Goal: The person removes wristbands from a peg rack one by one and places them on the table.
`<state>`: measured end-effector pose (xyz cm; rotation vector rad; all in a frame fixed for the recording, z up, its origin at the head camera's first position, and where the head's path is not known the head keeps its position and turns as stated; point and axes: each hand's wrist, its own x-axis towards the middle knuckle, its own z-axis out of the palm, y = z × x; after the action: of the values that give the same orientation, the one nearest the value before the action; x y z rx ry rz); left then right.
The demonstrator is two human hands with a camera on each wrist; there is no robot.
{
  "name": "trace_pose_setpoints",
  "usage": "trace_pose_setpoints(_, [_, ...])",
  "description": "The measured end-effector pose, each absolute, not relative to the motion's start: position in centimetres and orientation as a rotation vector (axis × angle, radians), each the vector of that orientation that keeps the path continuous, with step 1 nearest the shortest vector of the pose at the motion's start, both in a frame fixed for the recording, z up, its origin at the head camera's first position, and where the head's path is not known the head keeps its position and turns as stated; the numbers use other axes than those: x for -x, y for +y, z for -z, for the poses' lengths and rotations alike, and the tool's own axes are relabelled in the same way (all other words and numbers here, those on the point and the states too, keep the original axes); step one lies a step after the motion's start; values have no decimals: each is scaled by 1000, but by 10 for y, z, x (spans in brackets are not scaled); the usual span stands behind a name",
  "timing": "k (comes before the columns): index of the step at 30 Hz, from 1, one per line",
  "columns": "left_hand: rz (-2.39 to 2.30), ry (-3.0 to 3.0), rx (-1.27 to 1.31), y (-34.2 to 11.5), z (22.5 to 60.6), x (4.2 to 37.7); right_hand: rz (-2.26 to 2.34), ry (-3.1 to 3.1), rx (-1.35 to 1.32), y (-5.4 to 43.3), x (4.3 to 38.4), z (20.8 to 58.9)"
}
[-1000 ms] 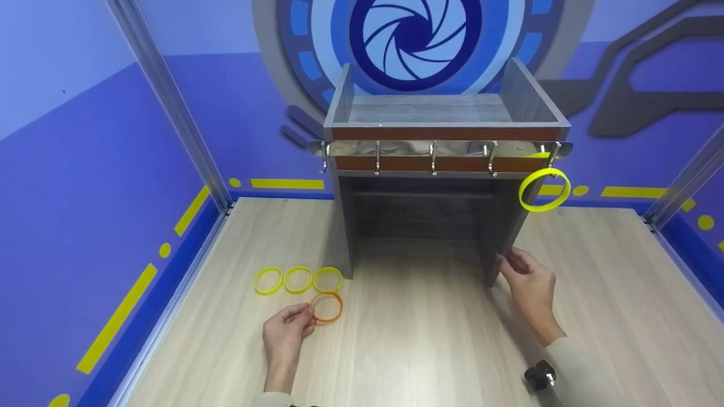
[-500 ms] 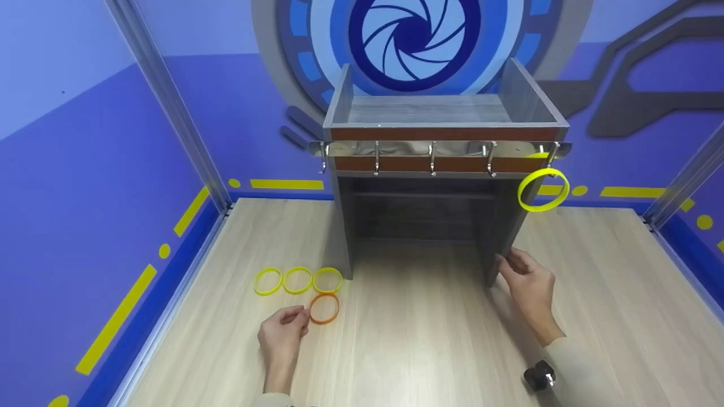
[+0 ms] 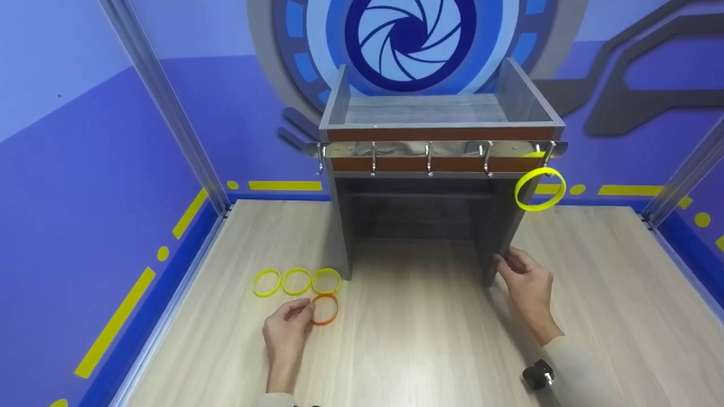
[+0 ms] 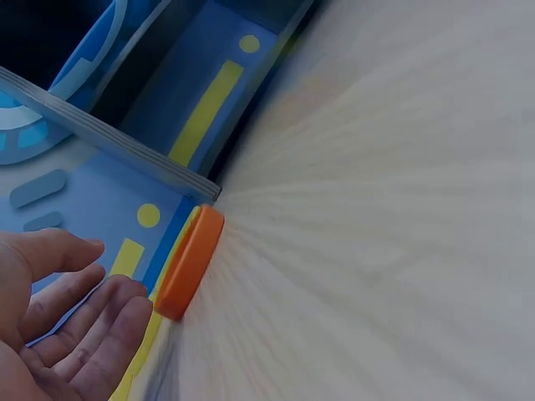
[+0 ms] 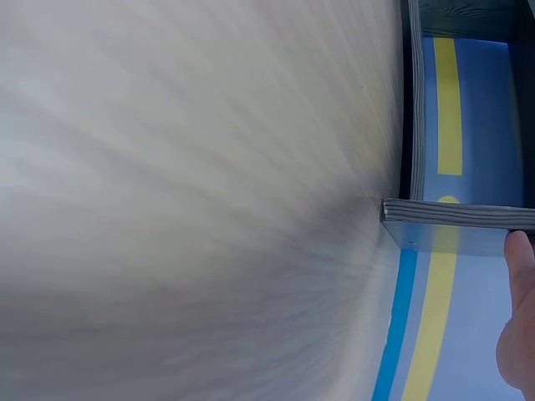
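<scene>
An orange ring lies flat on the table in front of the nearest of several yellow rings. My left hand is at its left edge, fingertips overlapping the rim in the head view. In the left wrist view the orange ring sits just beyond the loosely bent fingers, with the thumb apart from them. My right hand touches the lower front of the grey shelf unit's right side panel. One digit meets the panel in the right wrist view; the other fingers are out of that frame.
Three yellow rings lie in a row by the unit's left foot. A metal hook rail crosses the unit's front, and one yellow ring hangs from its rightmost hook. Blue walls border the wooden table.
The orange ring has slid slightly left and nearer. My left hand drew back a little from it, then came to its edge again. My right hand stays at the panel.
</scene>
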<state>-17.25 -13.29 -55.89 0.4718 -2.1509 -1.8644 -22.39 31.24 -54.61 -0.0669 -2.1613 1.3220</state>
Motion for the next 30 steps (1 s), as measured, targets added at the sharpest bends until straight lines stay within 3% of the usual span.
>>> trace_pose_setpoints(30, [2208, -2014, -97, -40, 514, 191, -1326, -2152, 62, 312, 225, 546])
